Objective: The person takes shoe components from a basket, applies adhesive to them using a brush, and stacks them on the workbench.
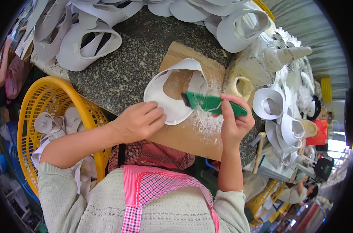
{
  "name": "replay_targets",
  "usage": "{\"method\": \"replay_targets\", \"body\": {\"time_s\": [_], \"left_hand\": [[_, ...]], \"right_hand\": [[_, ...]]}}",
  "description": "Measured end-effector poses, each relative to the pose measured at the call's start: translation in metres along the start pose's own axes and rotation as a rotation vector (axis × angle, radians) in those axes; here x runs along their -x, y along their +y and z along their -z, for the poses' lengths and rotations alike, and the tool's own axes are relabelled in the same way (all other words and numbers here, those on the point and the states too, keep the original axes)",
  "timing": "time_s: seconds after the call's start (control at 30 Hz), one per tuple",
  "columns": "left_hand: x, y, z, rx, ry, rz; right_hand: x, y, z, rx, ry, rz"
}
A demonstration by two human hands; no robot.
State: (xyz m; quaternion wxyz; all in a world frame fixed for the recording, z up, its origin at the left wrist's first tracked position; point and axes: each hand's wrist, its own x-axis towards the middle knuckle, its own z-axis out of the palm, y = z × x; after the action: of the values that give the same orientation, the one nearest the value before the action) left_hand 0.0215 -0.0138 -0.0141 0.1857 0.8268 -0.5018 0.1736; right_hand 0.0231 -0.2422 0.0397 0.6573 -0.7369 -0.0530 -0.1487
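My left hand has its fingers closed on the near left edge of a white visor-shaped piece, which has a wide curved front and a large opening. In my right hand, thumb and fingers grip a green flat-handled tool with a dark end. That end lies over the piece beside its opening; whether it touches is unclear. A thin white strand hangs by my right fingers. Beneath the piece is a brown cardboard sheet, strewn with white shreds on its right part.
Similar white pieces pile along the far side of the speckled tabletop. A yellow basket holding more stands at my left. On the right are a cream machine part with a cone and stacked white pieces. Other people appear at both sides.
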Motion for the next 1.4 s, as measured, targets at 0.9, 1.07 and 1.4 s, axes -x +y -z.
{"method": "replay_targets", "body": {"time_s": [0.9,1.07,1.4], "left_hand": [[0.008,0.004,-0.018,-0.057,0.094,-0.169],[0.009,0.002,-0.015,-0.076,0.066,-0.163],[0.01,0.007,-0.014,-0.09,0.032,-0.165]], "right_hand": [[-0.047,0.013,-0.024,0.367,-0.667,0.509],[-0.043,0.0,-0.011,0.346,-0.762,0.429],[-0.002,0.007,0.022,0.2,-0.54,0.281]]}}
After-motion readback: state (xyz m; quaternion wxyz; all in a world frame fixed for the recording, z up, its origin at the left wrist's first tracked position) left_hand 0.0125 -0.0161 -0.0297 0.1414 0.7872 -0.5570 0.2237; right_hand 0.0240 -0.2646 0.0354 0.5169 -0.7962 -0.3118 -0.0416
